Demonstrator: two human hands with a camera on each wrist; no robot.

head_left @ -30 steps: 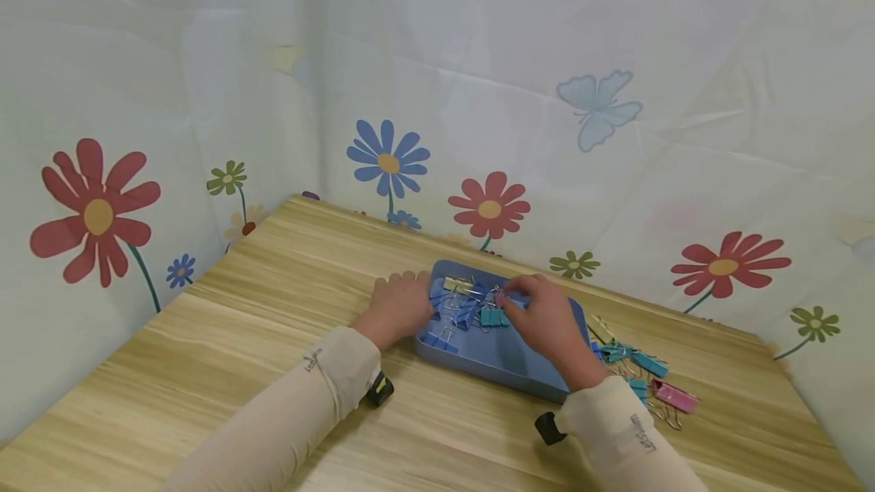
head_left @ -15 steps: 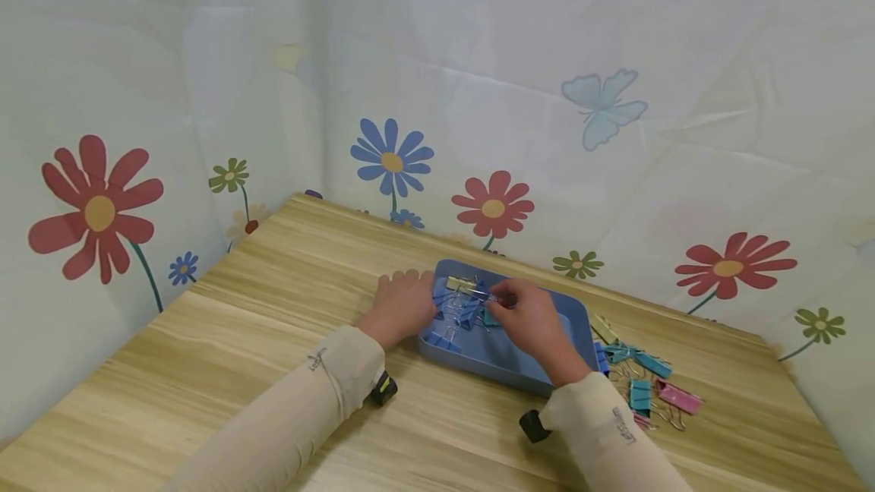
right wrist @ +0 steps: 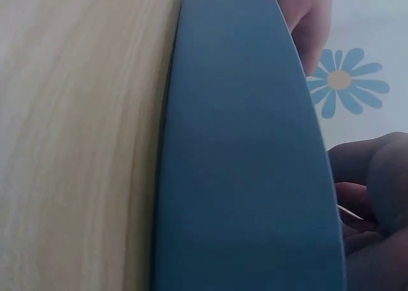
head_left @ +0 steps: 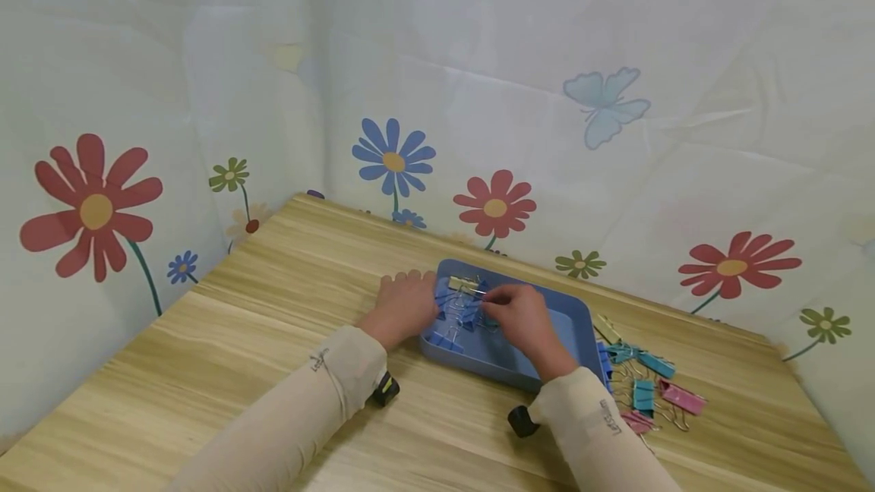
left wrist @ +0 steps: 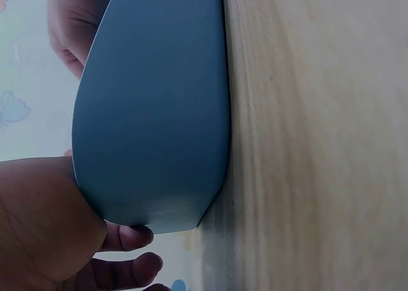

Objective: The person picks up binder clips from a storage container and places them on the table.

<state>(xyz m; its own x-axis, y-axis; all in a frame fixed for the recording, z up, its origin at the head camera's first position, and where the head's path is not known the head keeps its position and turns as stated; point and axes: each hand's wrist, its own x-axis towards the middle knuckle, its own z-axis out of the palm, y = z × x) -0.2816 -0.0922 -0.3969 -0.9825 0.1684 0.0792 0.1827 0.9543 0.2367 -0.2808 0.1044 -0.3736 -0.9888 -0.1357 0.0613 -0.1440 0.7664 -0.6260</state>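
At the left end of a blue tray [head_left: 478, 361] my left hand [head_left: 406, 306] grips the rim; in the left wrist view its fingers [left wrist: 131, 272] curl past the outer wall. Over the tray's inside, my right hand [head_left: 522, 317] pinches a binder clip by thumb and fingers. Little of that clip shows beyond a thin wire handle [right wrist: 349, 212]; its pink body is hidden now. Beneath and left of the fingertips lie a yellow binder clip [head_left: 463, 284] and several blue binder clips [head_left: 444, 342]. A teal binder clip [head_left: 489, 320] is partly covered by the right hand.
Right of the tray, several loose binder clips lie on the wooden table [head_left: 205, 355], among them a pink one [head_left: 682, 398], a teal one [head_left: 643, 395] and a yellow one [head_left: 605, 329]. A flower-printed curtain [head_left: 437, 59] hangs behind the table.
My right hand has moved left inside the tray with the pink binder clip, toward the yellow and blue clips. The left hand keeps its place on the tray.
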